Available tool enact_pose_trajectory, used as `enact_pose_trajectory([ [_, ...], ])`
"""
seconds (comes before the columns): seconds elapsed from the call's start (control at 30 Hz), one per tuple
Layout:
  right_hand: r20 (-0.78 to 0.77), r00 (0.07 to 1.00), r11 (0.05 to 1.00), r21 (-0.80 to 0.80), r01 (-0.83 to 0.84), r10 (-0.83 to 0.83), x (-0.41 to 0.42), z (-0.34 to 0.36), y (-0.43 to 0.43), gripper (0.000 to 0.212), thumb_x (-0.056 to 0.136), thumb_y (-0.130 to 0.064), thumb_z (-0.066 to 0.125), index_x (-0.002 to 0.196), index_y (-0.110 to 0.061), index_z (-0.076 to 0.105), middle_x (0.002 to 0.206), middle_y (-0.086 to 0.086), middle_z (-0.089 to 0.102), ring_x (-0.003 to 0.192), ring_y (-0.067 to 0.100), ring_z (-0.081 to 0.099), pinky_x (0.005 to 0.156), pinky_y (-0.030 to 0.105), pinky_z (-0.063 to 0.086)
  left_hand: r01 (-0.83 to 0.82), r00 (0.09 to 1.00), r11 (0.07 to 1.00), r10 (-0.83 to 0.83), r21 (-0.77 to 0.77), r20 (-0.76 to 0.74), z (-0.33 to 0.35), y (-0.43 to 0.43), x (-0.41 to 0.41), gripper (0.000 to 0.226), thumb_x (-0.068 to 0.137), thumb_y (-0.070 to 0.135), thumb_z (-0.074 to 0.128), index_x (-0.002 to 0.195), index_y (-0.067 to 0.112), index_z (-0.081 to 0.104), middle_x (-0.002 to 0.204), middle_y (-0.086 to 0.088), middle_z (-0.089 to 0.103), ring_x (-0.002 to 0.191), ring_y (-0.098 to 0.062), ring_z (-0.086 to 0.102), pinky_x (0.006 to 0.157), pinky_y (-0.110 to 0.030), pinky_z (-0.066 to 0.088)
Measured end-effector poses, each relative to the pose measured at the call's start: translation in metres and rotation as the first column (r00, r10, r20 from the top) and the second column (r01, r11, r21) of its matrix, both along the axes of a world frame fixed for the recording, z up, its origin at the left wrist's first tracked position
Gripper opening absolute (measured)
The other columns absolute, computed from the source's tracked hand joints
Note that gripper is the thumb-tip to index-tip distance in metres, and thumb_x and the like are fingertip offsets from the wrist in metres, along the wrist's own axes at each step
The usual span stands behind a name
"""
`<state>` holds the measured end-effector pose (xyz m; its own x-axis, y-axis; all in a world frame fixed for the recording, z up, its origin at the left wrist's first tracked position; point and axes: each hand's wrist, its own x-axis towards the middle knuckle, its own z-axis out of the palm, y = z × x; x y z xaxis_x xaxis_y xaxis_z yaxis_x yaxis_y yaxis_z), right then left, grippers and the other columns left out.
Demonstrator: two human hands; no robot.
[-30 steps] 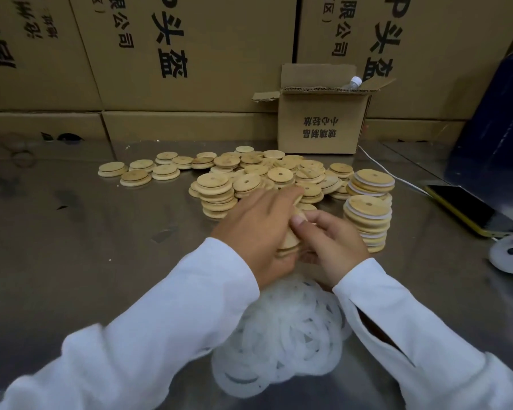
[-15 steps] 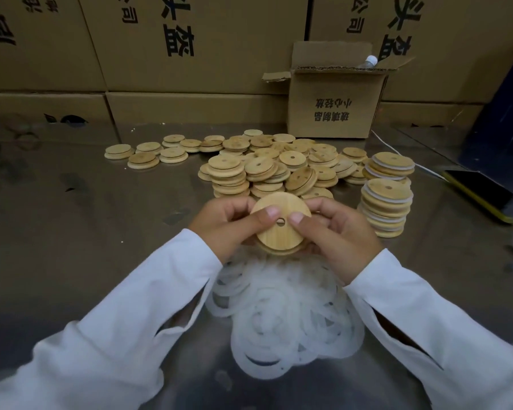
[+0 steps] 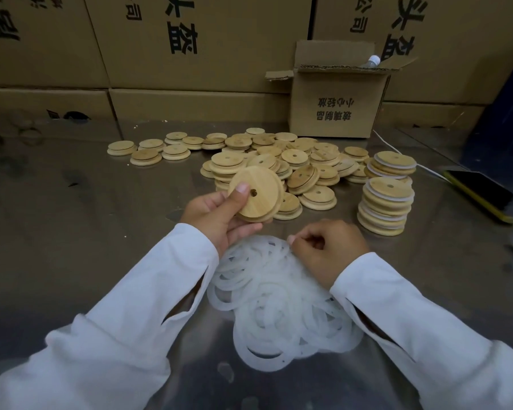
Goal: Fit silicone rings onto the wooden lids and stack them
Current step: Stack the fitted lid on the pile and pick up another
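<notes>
View from a head-worn camera looking down at a shiny metal table (image 3: 71,238), with two arms in white sleeves reaching in from the bottom edge. The left hand (image 3: 216,216), just above centre, grips one round wooden lid (image 3: 259,196): the thumb presses on its face beside the small centre hole and the fingers curl underneath, so the lid is lifted off the table and tilted toward the camera. At 4 o'clock from that lid, the right hand (image 3: 328,247) has its fingers curled, fingertips touching the top edge of a heap of translucent white silicone rings (image 3: 279,309); whether it has a ring pinched cannot be told. The heap lies on the table between the two forearms, at 6 o'clock from centre. At 12 o'clock from the held lid is a loose pile of bare wooden lids (image 3: 296,161), with a scattered row of lids (image 3: 148,149) trailing off toward 10 o'clock. At 3 o'clock stands a neat stack of lids with white rings fitted (image 3: 385,208), and a shorter ringed stack (image 3: 393,167) is just behind it. A small open cardboard box (image 3: 335,110) sits at 1 o'clock, a dark phone with a yellow edge (image 3: 483,193) lies at 3 o'clock near the right border, and large printed cartons (image 3: 190,45) wall the far side.
</notes>
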<state>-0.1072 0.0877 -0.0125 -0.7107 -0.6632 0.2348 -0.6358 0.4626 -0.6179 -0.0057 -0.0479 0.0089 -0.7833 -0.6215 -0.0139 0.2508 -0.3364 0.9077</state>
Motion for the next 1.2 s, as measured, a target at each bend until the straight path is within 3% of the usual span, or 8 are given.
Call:
enact_pose_trajectory([
  [0.13,0.125,0.992,0.999,-0.049,-0.006,0.012,0.003,0.003,-0.001,0.022,0.08,-0.039,0.063,0.064,-0.025,0.07,0.057,-0.006,0.063,0.053,0.005,0.052,0.05,0.014,0.038,0.009,1.0,1.0,-0.01,-0.001,-0.014,-0.001,0.002,0.0,0.035,0.065,0.028,0.065,0.085,0.0,0.063,0.073,-0.013,0.072,0.067,-0.024,0.071,0.049,-0.019,0.054],
  [0.27,0.185,0.983,0.985,-0.171,0.015,0.018,0.004,0.006,-0.003,0.015,0.077,-0.025,0.067,0.063,-0.026,0.068,0.051,-0.01,0.057,0.048,0.0,0.049,0.048,0.008,0.037,0.019,0.999,1.0,-0.019,0.014,-0.027,0.0,0.001,0.0,0.036,0.066,0.027,0.064,0.092,0.003,0.064,0.077,-0.012,0.073,0.068,-0.024,0.071,0.05,-0.02,0.054],
  [0.47,-0.002,1.0,0.888,-0.459,0.02,-0.024,0.001,0.021,0.007,0.016,0.081,-0.02,0.065,0.067,-0.028,0.063,0.067,-0.009,0.062,0.063,0.005,0.053,0.057,0.011,0.042,-0.095,0.992,0.994,0.099,0.056,-0.079,0.002,-0.002,0.002,0.018,0.089,0.017,0.055,0.098,0.004,0.062,0.079,-0.014,0.072,0.066,-0.027,0.071,0.049,-0.023,0.054],
  [0.63,0.163,0.956,0.782,-0.615,-0.096,0.245,0.01,0.033,0.012,0.005,0.076,-0.024,0.065,0.072,-0.022,0.066,0.062,-0.012,0.064,0.052,0.006,0.055,0.053,0.015,0.046,-0.116,0.993,0.992,0.117,0.054,-0.011,0.001,-0.001,0.003,0.021,0.091,0.015,0.053,0.101,-0.002,0.06,0.089,-0.021,0.069,0.07,-0.029,0.07,0.057,-0.034,0.059],
  [0.7,0.233,0.926,0.777,-0.623,-0.092,0.296,0.011,0.034,0.011,0.007,0.077,-0.022,0.063,0.072,-0.017,0.066,0.058,-0.011,0.063,0.05,0.004,0.056,0.053,0.017,0.047,-0.061,0.998,0.998,0.06,0.028,0.014,-0.001,0.002,0.003,0.02,0.09,0.015,0.053,0.101,-0.001,0.061,0.084,-0.018,0.07,0.069,-0.029,0.07,0.061,-0.038,0.059],
  [0.83,0.302,0.902,0.776,-0.629,-0.054,0.307,0.011,0.032,0.009,0.01,0.082,-0.009,0.061,0.074,-0.012,0.065,0.057,-0.006,0.065,0.048,0.007,0.056,0.055,0.016,0.049,0.078,0.994,0.997,-0.078,0.011,0.079,0.0,0.013,0.002,0.012,0.089,0.012,0.054,0.088,0.005,0.063,0.065,-0.01,0.07,0.056,-0.025,0.069,0.046,-0.029,0.055],
  [1.03,0.36,0.886,0.769,-0.639,0.007,0.291,0.009,0.032,0.01,0.015,0.084,-0.005,0.058,0.072,-0.011,0.064,0.047,-0.004,0.06,0.044,0.004,0.053,0.048,0.012,0.044,0.168,0.976,0.978,-0.183,0.125,0.121,0.0,0.024,-0.001,0.042,0.092,0.034,0.046,0.117,0.003,0.055,0.111,-0.025,0.062,0.071,-0.036,0.067,0.046,-0.033,0.056],
  [1.2,0.418,0.876,0.798,-0.598,0.066,0.241,0.009,0.033,0.009,0.017,0.083,-0.003,0.059,0.07,-0.013,0.064,0.044,-0.004,0.059,0.041,0.004,0.051,0.046,0.012,0.043,0.181,0.971,0.981,-0.189,0.07,0.149,0.001,0.023,-0.002,0.054,0.079,0.052,0.045,0.106,0.008,0.06,0.104,-0.018,0.065,0.072,-0.03,0.069,0.048,-0.032,0.056],
])
